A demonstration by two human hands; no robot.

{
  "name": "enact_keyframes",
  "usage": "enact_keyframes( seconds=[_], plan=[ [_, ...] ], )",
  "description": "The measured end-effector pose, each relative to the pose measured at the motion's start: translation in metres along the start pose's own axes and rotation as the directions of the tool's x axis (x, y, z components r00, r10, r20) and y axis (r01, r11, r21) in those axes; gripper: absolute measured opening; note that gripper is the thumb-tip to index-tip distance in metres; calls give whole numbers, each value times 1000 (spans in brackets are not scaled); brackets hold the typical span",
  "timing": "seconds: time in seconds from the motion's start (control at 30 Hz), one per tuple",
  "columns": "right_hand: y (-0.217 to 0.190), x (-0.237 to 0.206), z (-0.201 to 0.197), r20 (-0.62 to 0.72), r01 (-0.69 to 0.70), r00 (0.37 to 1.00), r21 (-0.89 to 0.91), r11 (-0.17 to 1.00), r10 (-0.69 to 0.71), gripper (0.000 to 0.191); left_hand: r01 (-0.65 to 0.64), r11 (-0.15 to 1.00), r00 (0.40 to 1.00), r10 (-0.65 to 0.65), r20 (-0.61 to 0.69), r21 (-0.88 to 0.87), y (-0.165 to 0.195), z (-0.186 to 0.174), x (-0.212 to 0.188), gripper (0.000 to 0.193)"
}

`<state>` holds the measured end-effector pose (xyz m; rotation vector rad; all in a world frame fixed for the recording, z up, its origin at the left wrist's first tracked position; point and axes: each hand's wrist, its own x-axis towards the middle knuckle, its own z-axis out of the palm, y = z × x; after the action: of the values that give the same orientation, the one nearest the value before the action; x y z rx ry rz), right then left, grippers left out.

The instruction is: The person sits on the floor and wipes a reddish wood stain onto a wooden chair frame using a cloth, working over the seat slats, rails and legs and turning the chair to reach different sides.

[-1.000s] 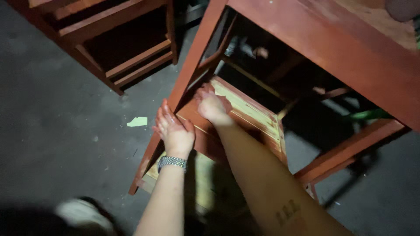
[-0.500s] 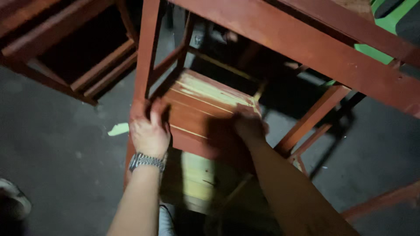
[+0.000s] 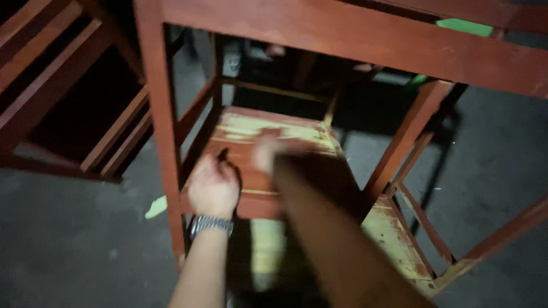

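Seen from the head camera, we look down through a red wooden frame (image 3: pixel 354 40) at a worn stool seat (image 3: pixel 268 134), red with yellowed patches, sitting low under the frame between its legs. Our left hand (image 3: pixel 213 187), a metal watch (image 3: pixel 211 224) at its wrist, rests on the near left part of the seat beside the front leg (image 3: pixel 165 142), fingers curled; what it grips, if anything, we cannot tell. Our right hand (image 3: pixel 268 153) is blurred over the middle of the seat, its state unclear. A second wooden frame (image 3: pixel 63 97) stands at left on the dark floor (image 3: pixel 74 251), where a pale green scrap (image 3: pixel 156 206) lies.
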<state>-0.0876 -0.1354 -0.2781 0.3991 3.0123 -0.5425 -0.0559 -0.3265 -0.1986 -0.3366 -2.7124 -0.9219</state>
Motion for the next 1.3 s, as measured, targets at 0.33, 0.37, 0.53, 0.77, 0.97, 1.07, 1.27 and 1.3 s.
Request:
enact_keyframes(
  seconds=[0.33, 0.37, 0.53, 0.77, 0.97, 1.07, 1.27, 1.3],
  plan=[
    [-64, 6, -16, -9, 272, 962, 135, 953, -273, 45, -112, 992, 990, 116, -83, 50, -9, 1, -11, 38],
    [-54, 1, -19, -83, 276, 959, 66, 959, -271, 47, -114, 989, 991, 120, -62, 94, -8, 0, -9, 40],
    [78, -35, -58, 25, -298, 952, -144, 944, 304, 47, -51, 987, 994, 36, 101, 152, -8, -4, -4, 45],
    [134, -36, -45, -53, -550, 831, -225, 804, 553, 46, -68, 986, 993, 53, 105, 150, -10, 7, -8, 43],
    [68, -20, -21, -30, -478, 876, -184, 859, 482, 46, -48, 986, 986, 22, 165, 161, -7, 9, -9, 44],
    [3, -11, 11, 50, -225, 973, -15, 974, 226, 46, -53, 977, 977, 8, 211, 209, -7, 10, -7, 41],
    [15, -18, 14, 203, -170, 967, 73, 983, 152, 44, -91, 981, 989, 69, 128, 174, -8, 11, -9, 43],
    [31, -24, 8, 196, -213, 959, 27, 977, 204, 44, -124, 977, 990, 111, 86, 171, -8, 10, -8, 44]
  ],
)
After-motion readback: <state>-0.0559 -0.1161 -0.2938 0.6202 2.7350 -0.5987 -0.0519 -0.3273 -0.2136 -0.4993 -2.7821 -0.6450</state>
